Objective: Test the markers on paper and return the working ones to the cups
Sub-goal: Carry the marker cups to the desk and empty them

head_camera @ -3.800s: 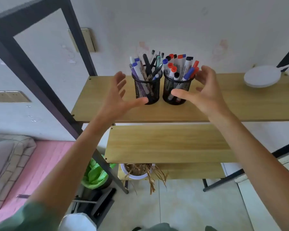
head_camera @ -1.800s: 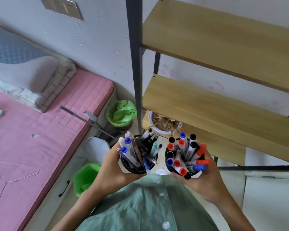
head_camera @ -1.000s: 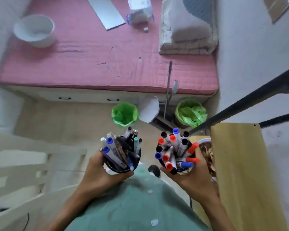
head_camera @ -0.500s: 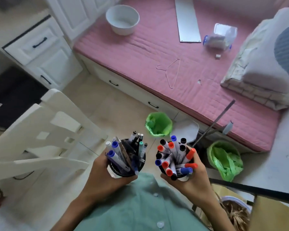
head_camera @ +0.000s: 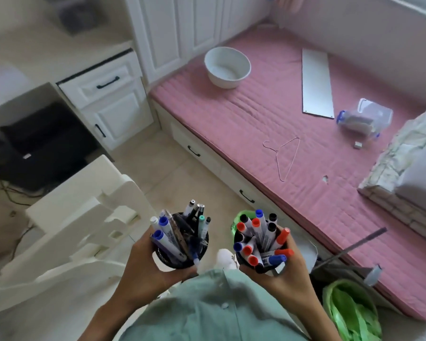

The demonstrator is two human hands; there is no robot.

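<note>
Holding one black cup in each hand, a person in a pale green shirt (head_camera: 214, 308) looks down from the head camera at both. The left hand (head_camera: 145, 269) wraps the left cup (head_camera: 172, 260) from below, its grip curled round the wall with the thumb along the near side. That cup is crowded with pens and markers (head_camera: 167, 236): two with blue caps, one with a white cap, a teal-capped one and several dark or silver-tipped pens, all leaning outward. The right hand (head_camera: 290, 271) wraps the right cup (head_camera: 261, 265) the same way, its grip closed round the wall, fingertips reaching up the far side. This cup holds whiteboard markers (head_camera: 261, 236) with red, blue and black caps; a red-capped and a blue-capped one lean out toward the right. The two cups are held side by side, near each other but apart, just in front of the chest.

Beneath them is a tiled floor (head_camera: 172, 173). To the left stands a white chair (head_camera: 67, 232), and beyond it a white cabinet (head_camera: 108, 99) with dark handles. On the right runs a bed with a pink mattress (head_camera: 268, 124), drawers set in its base. On the mattress lie a white bowl (head_camera: 228, 67), a flat grey panel (head_camera: 316, 83), a clear plastic box (head_camera: 365, 120), a wire hanger (head_camera: 284, 156) and folded bedding (head_camera: 408, 156) at the right edge. A bin with a green liner (head_camera: 349, 311) stands by the bed, at lower right.
</note>
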